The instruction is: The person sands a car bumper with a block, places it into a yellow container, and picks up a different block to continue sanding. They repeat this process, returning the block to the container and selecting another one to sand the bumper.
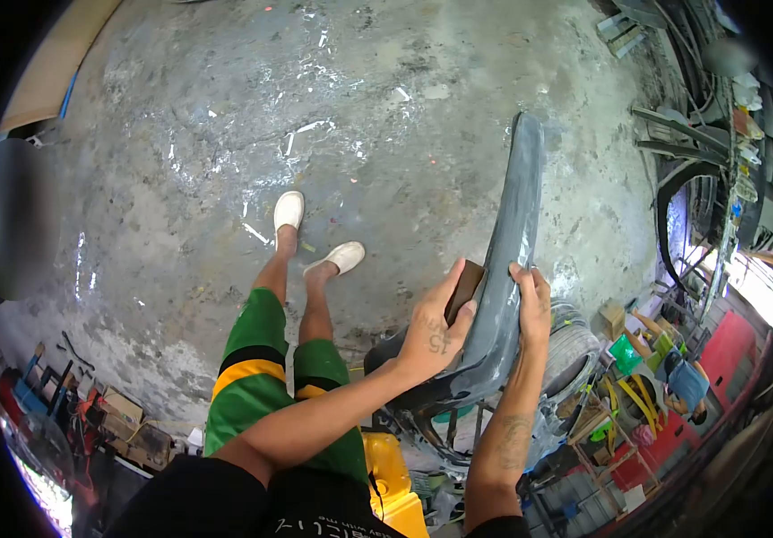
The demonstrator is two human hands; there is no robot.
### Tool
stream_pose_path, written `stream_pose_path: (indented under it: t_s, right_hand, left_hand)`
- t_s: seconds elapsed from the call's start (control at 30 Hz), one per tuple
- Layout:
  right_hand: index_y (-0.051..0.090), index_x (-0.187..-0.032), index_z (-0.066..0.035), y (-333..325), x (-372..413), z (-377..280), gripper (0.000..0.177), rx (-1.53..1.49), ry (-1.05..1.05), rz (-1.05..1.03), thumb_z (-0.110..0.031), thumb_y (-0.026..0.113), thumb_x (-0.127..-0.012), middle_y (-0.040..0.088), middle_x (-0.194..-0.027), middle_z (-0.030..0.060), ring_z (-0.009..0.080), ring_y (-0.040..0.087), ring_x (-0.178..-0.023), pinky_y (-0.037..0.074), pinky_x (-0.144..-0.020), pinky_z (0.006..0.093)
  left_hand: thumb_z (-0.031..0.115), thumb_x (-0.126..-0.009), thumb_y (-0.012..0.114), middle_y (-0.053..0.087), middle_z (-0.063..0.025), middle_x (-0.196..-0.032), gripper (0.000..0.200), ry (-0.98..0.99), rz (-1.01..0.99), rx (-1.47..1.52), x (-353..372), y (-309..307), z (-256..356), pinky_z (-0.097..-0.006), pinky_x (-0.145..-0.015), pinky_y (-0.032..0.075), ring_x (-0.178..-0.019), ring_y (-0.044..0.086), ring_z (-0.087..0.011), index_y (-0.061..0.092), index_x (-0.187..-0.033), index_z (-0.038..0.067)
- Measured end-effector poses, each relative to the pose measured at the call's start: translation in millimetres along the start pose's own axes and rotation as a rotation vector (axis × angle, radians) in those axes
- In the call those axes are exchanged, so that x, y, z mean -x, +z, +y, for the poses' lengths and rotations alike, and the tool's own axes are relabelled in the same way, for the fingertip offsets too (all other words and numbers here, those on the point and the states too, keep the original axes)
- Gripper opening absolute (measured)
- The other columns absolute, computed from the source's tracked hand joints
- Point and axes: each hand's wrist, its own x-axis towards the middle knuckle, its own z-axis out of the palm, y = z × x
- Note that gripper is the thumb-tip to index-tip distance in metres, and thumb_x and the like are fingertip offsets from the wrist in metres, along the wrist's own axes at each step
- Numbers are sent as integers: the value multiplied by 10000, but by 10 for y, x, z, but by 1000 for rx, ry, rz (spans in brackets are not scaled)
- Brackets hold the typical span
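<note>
A long grey car bumper (513, 215) stretches up and away on the right, its surface streaked in lighter and darker grey. My left hand (437, 334) is closed around a brown sanding block (465, 291), which is right at the bumper's left edge. On the opposite edge, my right hand (534, 305) grips the bumper, thumb on its top face and fingers over the far side. The lower end of the bumper curves left beneath my left forearm, where part of it is hidden.
A yellow object (393, 480) stands by my legs, and a tyre (571, 354) lies right of the bumper. Another person (686, 381) is at the lower right among clutter. Car parts (686, 134) line the right side. Tools and boxes (126, 421) sit lower left.
</note>
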Motion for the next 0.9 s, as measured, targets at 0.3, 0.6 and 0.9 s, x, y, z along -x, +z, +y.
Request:
stream_pose_path:
  t_s: [0.3, 0.6, 0.9]
  right_hand:
    - [601, -1133, 95, 42, 125, -96, 553, -56, -34, 34, -389, 673, -874, 646, -963, 106, 175, 571, -853, 452, -798, 298]
    - [610, -1175, 81, 28, 179, -123, 555, -16, 7, 60, -388, 678, -884, 668, -1011, 109, 169, 593, -903, 459, -847, 297]
    - [611, -1163, 96, -56, 67, 45, 638, -184, -1, -81, -411, 770, -810, 694, -977, 153, 210, 652, -877, 515, -797, 342]
  left_hand:
    - [142, -935, 667, 683, -146, -1125, 606, -447, 46, 194, -1074, -48, -498, -303, -847, 494, -977, 629, -176, 442, -1473, -20]
    - [174, -926, 693, 684, -129, -1110, 602, -606, 16, 117, -538, -746, -497, -312, -869, 487, -1013, 618, -182, 480, -1482, 83]
    - [140, -929, 690, 667, -120, -1182, 596, -525, -61, 97, -503, -772, -464, -306, -926, 481, -1047, 615, -173, 475, -1481, 84]
